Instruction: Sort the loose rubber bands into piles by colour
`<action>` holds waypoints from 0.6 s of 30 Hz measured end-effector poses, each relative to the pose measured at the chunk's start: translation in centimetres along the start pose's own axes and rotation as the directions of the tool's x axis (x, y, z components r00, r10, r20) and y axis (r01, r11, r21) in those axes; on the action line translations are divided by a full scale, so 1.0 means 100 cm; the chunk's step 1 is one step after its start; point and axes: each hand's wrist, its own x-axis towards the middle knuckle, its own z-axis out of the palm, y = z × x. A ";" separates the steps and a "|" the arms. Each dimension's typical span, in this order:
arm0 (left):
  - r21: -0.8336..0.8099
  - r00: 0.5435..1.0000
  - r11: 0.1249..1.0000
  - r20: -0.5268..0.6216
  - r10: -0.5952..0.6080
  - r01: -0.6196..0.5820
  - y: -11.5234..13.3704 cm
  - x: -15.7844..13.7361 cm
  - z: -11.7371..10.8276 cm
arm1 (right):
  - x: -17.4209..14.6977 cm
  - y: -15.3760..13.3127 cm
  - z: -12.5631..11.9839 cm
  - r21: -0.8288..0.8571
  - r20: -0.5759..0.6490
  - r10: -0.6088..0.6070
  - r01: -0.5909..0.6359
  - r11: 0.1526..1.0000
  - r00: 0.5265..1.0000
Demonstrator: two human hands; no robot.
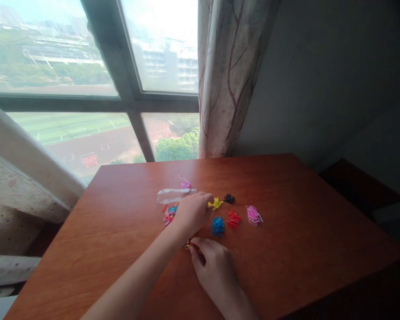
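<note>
Our left hand [192, 212] reaches across the bench [286, 249] with its fingers drawn together, the tips pinching or just touching the yellow bands [216, 204]; we cannot tell whether it has a firm hold. Our right hand [210, 262] lies lower and nearer to us, fingers curled in, nipping a small orange band [188, 244] at its left edge against the wood.

These little elastic loops look very light, soft and stretchy. We judge that they will tangle, cling to one another and spring away if pulled hard, so a gentle fingertip pinch on a single strand near the edge of a clump seems the best hold.

The yellow bands sit right at the left fingertips. Just beyond them to the right lies the black clump [229, 198]. Below, between the two hands and a little to the right, lie the blue clump [217, 226] and the red clump [233, 219], close together, with the pink clump [254, 215] further right. The mixed pile [169, 214] lies partly under the left hand, beside a clear bottle [171, 195] on its side with a pink piece [186, 183] near its tip.
</note>
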 end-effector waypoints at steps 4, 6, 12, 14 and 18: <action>0.049 0.999 0.999 0.037 -0.008 0.007 0.002 0.005 0.008 | -0.001 -0.001 0.000 0.013 -0.001 -0.003 0.003 1.000 1.000; 0.071 0.999 0.997 0.042 -0.021 0.018 0.000 0.004 0.010 | -0.001 -0.001 -0.001 0.014 -0.004 -0.004 0.004 1.000 1.000; 0.095 0.998 0.994 0.043 -0.053 0.048 -0.008 -0.011 -0.003 | 0.000 -0.001 -0.002 0.021 -0.026 0.001 -0.001 1.000 1.000; 0.100 0.997 0.993 0.041 -0.070 0.066 -0.012 -0.022 -0.011 | 0.000 -0.001 -0.002 0.009 -0.051 0.015 -0.015 1.000 0.999; 0.111 0.993 0.988 0.039 -0.111 0.106 -0.024 -0.053 -0.022 | -0.001 -0.001 -0.002 -0.038 -0.075 0.043 -0.046 0.998 0.996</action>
